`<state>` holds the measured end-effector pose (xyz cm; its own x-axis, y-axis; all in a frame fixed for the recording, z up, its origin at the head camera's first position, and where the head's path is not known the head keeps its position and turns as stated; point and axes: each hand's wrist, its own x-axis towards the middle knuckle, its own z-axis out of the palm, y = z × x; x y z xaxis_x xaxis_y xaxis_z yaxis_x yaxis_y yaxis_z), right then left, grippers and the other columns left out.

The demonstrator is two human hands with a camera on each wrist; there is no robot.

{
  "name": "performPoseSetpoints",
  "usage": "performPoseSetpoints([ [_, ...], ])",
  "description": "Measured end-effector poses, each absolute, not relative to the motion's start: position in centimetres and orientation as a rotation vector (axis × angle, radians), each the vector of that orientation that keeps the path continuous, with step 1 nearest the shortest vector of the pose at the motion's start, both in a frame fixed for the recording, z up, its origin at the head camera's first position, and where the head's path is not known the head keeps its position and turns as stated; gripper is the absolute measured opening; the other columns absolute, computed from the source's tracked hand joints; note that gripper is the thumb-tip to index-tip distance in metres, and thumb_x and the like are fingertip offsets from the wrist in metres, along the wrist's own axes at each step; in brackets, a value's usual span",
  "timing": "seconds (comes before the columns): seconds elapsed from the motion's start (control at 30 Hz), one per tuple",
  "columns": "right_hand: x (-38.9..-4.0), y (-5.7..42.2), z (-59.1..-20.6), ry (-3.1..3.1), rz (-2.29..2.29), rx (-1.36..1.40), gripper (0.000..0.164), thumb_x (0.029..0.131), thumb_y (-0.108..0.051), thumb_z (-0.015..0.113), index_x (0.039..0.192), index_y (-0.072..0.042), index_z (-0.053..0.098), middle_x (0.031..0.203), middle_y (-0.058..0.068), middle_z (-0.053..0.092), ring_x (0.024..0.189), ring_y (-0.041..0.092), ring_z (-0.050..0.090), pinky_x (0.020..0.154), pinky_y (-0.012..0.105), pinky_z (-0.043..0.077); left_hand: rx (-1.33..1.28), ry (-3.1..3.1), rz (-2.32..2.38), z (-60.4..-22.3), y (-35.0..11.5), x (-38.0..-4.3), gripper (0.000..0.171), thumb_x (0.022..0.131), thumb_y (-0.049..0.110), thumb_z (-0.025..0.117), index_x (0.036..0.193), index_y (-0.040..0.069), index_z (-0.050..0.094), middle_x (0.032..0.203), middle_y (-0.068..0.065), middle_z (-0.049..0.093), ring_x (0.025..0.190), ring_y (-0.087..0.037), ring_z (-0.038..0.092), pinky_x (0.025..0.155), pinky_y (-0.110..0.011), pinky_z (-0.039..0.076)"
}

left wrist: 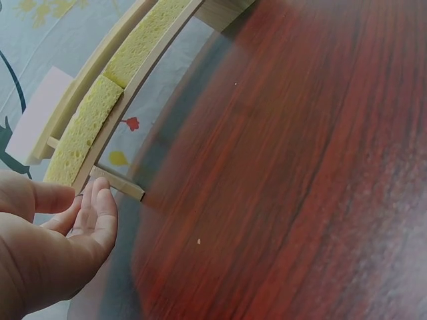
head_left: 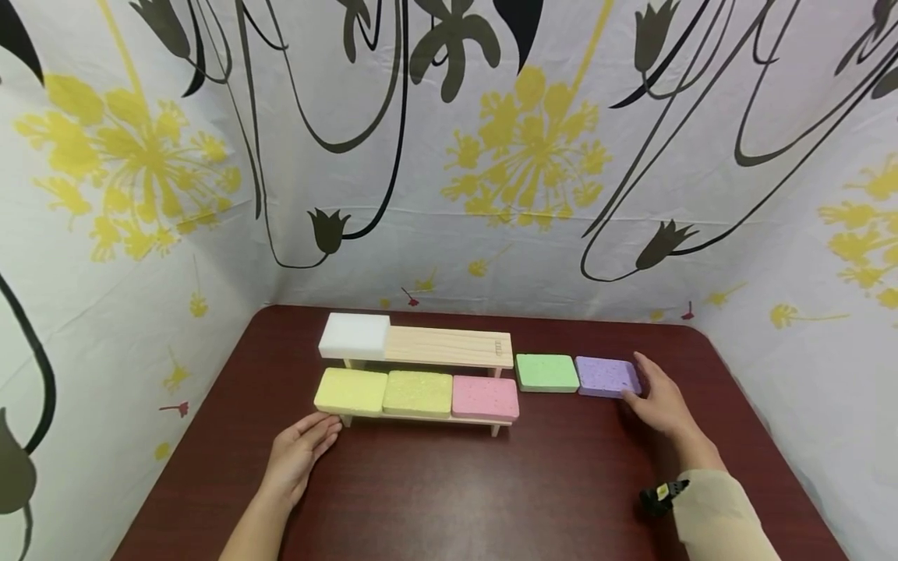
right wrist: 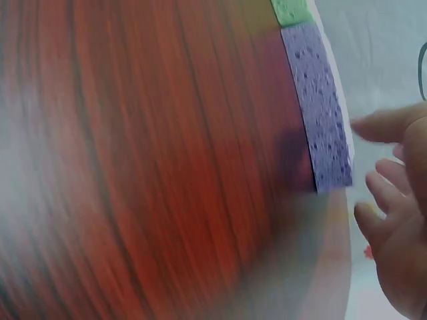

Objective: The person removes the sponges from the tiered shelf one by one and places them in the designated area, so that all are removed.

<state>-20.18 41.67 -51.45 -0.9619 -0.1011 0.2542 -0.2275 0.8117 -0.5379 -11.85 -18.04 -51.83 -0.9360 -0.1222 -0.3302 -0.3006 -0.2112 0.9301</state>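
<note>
A small wooden rack (head_left: 435, 420) stands on short legs, bearing a light yellow sponge (head_left: 351, 391), a darker yellow sponge (head_left: 418, 393) and a pink sponge (head_left: 486, 398) side by side. At its left end is my left hand (head_left: 298, 456), its fingertips right at the corner and leg, fingers relaxed. To the right, a green sponge (head_left: 547, 373) and a purple sponge (head_left: 607, 377) lie end to end on the table. My right hand (head_left: 662, 397) is spread around the purple sponge's right end, thumb tip by its near edge. In the right wrist view the other fingers stand apart from it.
Behind stands a second wooden rack (head_left: 449, 345) with a white sponge block (head_left: 356, 335) on its left end. The dark red table (head_left: 491, 499) has rounded far corners. Patterned white cloth (head_left: 393, 257) hangs around its back and sides.
</note>
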Motion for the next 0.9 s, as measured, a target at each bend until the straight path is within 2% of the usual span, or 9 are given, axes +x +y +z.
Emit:
performPoseSetpoints([
  [0.07,-20.2,40.9,-51.3,-2.757,0.877,0.224,0.076,0.083,-0.004,0.07,0.149,0.01,0.035,0.145,0.039,0.039,0.13,0.056,0.04,0.109,0.061,0.037,-0.509,1.89,2.307,-51.9,-18.1,-11.8,0.043,0.107,0.001,0.045,0.146,-0.016,0.037,0.133,-0.023,0.061,0.103,-0.007,0.067,0.097,-0.025,0.055],
  [0.1,-20.3,40.4,-51.2,-2.74,0.889,0.21,0.077,0.082,-0.004,0.069,0.149,0.009,0.034,0.146,0.038,0.039,0.131,0.056,0.038,0.106,0.068,0.035,-0.509,1.886,2.312,-51.9,-18.1,-11.7,0.043,0.107,0.001,0.045,0.145,-0.016,0.037,0.132,-0.023,0.061,0.103,-0.008,0.067,0.097,-0.025,0.055],
  [0.17,-20.3,39.4,-50.9,-2.713,0.925,0.179,0.077,0.084,-0.005,0.067,0.152,0.006,0.033,0.149,0.036,0.036,0.134,0.056,0.036,0.105,0.072,0.033,-0.506,1.879,2.318,-51.9,-18.1,-11.7,0.043,0.106,0.0,0.046,0.145,-0.017,0.037,0.131,-0.023,0.061,0.103,-0.008,0.067,0.097,-0.026,0.055],
  [0.37,-20.3,35.5,-49.9,-2.64,1.038,0.13,0.075,0.09,-0.01,0.068,0.156,-0.002,0.032,0.155,0.027,0.035,0.14,0.05,0.033,0.108,0.071,0.032,-0.504,1.887,2.319,-51.8,-18.1,-11.8,0.043,0.106,0.001,0.045,0.145,-0.016,0.038,0.132,-0.022,0.061,0.104,-0.008,0.067,0.098,-0.026,0.055],
  [0.9,-20.6,26.3,-46.8,-2.499,1.085,0.412,0.068,0.091,-0.016,0.073,0.15,-0.001,0.043,0.147,0.021,0.049,0.137,0.04,0.044,0.111,0.062,0.037,-0.497,1.868,2.341,-51.7,-18.3,-11.7,0.046,0.107,0.002,0.048,0.147,-0.016,0.035,0.134,-0.024,0.059,0.104,-0.008,0.067,0.098,-0.025,0.054],
])
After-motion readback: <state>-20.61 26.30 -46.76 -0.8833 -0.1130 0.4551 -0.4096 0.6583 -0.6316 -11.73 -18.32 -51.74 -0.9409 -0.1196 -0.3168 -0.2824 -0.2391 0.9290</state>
